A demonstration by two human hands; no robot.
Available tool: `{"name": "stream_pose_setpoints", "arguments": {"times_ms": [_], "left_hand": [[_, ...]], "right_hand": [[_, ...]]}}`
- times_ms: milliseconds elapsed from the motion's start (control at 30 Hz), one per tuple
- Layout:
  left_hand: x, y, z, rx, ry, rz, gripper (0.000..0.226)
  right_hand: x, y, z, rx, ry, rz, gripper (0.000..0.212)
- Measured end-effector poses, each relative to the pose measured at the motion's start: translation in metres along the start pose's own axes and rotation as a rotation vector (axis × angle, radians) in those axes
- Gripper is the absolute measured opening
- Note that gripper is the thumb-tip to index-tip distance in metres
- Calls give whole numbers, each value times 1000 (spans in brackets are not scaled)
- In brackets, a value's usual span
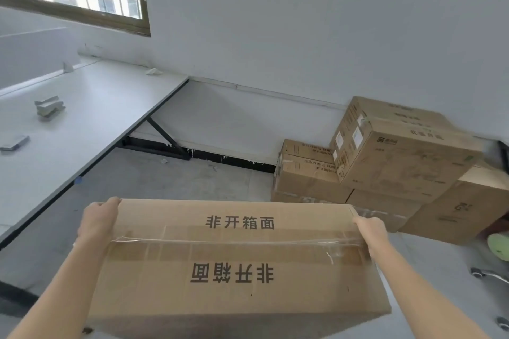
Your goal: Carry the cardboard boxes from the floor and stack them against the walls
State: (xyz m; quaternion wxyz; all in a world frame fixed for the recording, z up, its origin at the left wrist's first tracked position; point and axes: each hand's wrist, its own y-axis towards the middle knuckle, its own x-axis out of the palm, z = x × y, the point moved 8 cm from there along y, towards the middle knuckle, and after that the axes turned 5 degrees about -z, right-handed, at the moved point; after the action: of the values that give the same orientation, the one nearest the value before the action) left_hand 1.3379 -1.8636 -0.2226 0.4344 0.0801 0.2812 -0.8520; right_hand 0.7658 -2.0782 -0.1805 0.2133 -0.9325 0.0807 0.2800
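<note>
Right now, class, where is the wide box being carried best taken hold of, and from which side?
The carried box is wide and shows no handles, so its two short ends look the best grip, one hand from each side. The left hand and right hand hold it that way, at the far corners.

Left hand (97, 219) and right hand (370, 230) grip the ends of a brown taped cardboard box (234, 270); more brown cardboard boxes (399, 162) stand stacked against the white wall (275, 36), right of a white desk (91, 118)
</note>
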Motion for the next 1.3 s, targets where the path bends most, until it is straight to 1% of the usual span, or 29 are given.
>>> {"name": "stream_pose_setpoints", "arguments": {"times_ms": [67, 133, 200, 300, 333, 433, 500, 600, 633, 733, 800, 867, 967, 1033, 1200, 1300], "left_hand": [[13, 30, 35, 33, 67, -16, 51], [24, 57, 59, 38, 67, 4, 55], [35, 77, 77, 33, 73, 27, 52], [60, 113, 94, 57, -4, -30, 51], [68, 126, 96, 57, -18, -42, 47], [88, 160, 99, 27, 16, -42, 39], [101, 182, 115, 35, 31, -38, 29], [128, 224, 144, 26, 46, -38, 24], [136, 234, 155, 18, 74, -35, 25], [158, 279, 185, -22, 133, 17, 36], [176, 304, 209, -26, 130, 29, 33], [192, 324, 230, -27, 127, 41, 34], [212, 352, 247, -43, 109, 52, 40], [229, 372, 253, -63, 118, 50, 40], [275, 432, 281, -101, 196, 55, 41], [310, 476, 301, -124, 200, 25, 43]], "right_hand": [[13, 27, -33, -30, 14, 37, 47], [27, 50, -52, -22, 0, 55, 47], [44, 71, -53, 23, -8, 30, 37], [71, 101, -51, 88, -18, -12, 19], [82, 113, -52, 105, -19, -28, 20], [113, 143, -71, 138, -46, -62, 44], [132, 177, -84, 145, -56, -95, 42], [156, 234, -122, 120, -74, -99, 29], [165, 252, -137, 116, -75, -108, 28], [192, 312, -176, 104, -64, -134, 40], [207, 349, -200, 95, -63, -136, 46], [220, 383, -222, 92, -76, -146, 49], [240, 415, -245, 107, -100, -179, 47], [257, 439, -253, 120, -67, -221, 46], [301, 505, -270, 182, -38, -295, 52], [322, 547, -292, 188, -26, -286, 42]]}}
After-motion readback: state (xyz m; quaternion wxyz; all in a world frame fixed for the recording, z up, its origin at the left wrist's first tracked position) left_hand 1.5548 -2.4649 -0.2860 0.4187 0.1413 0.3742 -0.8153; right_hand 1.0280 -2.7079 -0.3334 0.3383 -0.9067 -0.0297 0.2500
